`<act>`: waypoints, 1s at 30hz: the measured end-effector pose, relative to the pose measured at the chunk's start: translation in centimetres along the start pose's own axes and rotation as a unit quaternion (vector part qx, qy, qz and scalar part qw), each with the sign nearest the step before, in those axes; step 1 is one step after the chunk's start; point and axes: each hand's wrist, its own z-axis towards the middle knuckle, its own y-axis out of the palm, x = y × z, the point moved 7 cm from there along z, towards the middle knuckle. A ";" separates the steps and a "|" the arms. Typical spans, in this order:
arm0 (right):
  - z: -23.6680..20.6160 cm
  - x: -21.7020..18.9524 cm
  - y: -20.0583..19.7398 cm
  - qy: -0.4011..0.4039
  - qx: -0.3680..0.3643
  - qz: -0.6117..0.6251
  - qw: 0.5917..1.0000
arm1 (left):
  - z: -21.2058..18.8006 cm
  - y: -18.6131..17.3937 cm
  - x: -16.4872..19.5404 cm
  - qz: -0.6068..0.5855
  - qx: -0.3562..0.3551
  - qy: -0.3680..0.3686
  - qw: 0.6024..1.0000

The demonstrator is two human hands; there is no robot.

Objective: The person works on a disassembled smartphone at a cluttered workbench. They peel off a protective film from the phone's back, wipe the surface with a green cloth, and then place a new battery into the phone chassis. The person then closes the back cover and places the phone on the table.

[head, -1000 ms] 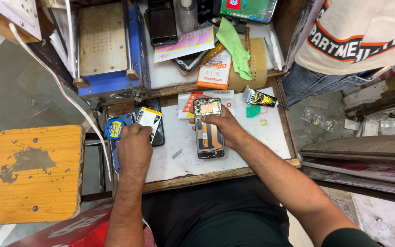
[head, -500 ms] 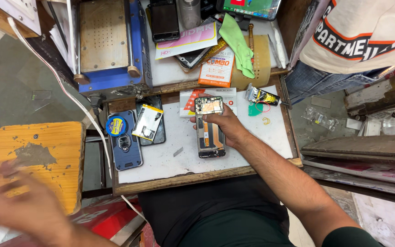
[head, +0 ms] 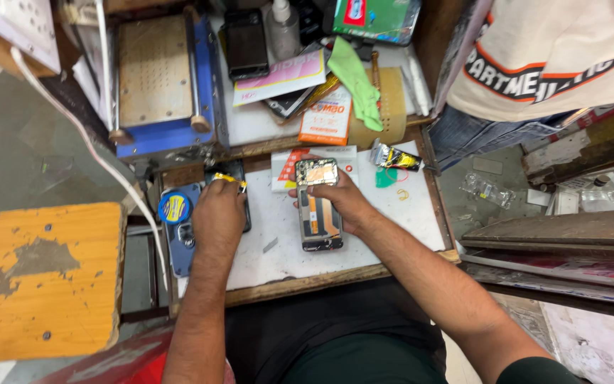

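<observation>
Cluttered repair bench (head: 406, 235) seen from above. The right hand (head: 342, 203) pins an opened phone (head: 318, 213) flat at mid-bench, fingers pressed on it. The left hand (head: 218, 213) pinches a yellow strip (head: 227, 180) over a dark phone. Seemingly mid-disassembly; next calls for steady, fine fingertip work.

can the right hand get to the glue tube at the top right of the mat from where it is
Probably yes. The right hand rests on the opened phone, and the crumpled glue tube lies just beyond it on the white mat, with only bare mat between them.
</observation>
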 end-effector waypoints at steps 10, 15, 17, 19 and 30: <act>-0.1 0.6 0.2 0.027 0.006 -0.014 1.000 | -1.2 -0.2 -1.1 -0.100 0.029 -0.016 0.994; -0.2 0.1 0.0 0.022 0.027 -0.027 0.999 | -4.1 -5.9 -3.7 -0.107 0.125 -0.083 0.983; -0.3 0.1 0.2 0.020 0.016 -0.021 0.999 | -5.6 -10.5 -5.8 -0.021 0.175 -0.119 0.977; -0.3 0.1 0.3 0.017 0.007 -0.022 1.000 | -7.0 -15.1 -6.3 0.179 0.222 -0.099 0.953; -0.5 0.1 0.4 0.020 0.015 -0.047 0.999 | -11.9 -16.2 -14.2 0.120 0.273 -0.223 0.928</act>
